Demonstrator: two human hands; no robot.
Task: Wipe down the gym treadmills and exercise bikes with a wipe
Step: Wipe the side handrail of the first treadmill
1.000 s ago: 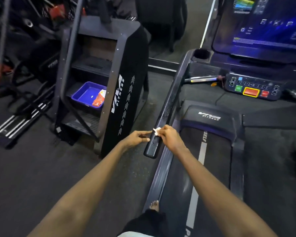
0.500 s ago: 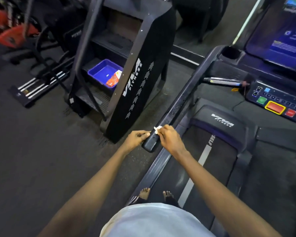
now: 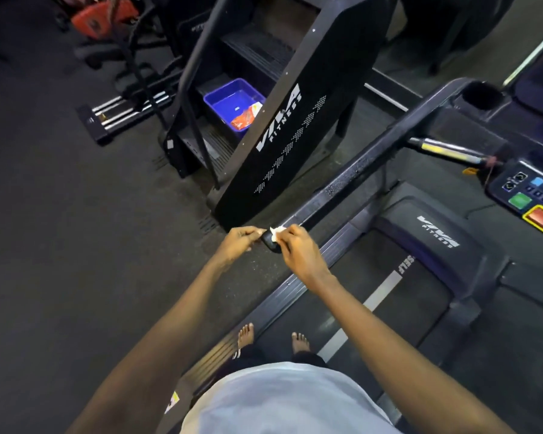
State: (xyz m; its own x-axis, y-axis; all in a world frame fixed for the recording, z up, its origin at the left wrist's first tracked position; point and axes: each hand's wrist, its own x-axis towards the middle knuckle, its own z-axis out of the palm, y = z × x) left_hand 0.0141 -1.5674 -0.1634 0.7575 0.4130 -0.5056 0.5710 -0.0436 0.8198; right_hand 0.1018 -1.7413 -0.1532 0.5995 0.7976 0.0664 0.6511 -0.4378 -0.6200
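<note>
I stand barefoot on a black treadmill (image 3: pixel 433 296). Its long left handrail (image 3: pixel 367 164) runs from the console down to a rounded end just in front of me. My right hand (image 3: pixel 301 252) pinches a small white wipe (image 3: pixel 276 232) against the top of that rail end. My left hand (image 3: pixel 240 241) sits at the left side of the same end, fingers curled toward it; whether they grip the rail or a corner of the wipe I cannot tell. The rail surface farther up looks wet and speckled.
A black stair-climber machine (image 3: pixel 279 126) stands just left of the treadmill, with a blue tray (image 3: pixel 229 101) holding an orange packet on one step. The treadmill console buttons (image 3: pixel 533 202) are at the right. Bars and red equipment (image 3: pixel 101 14) lie at the far left on dark floor.
My view has tilted down and left, so my feet and shirt now show. Both hands have stayed at the handrail's end with the wipe.
</note>
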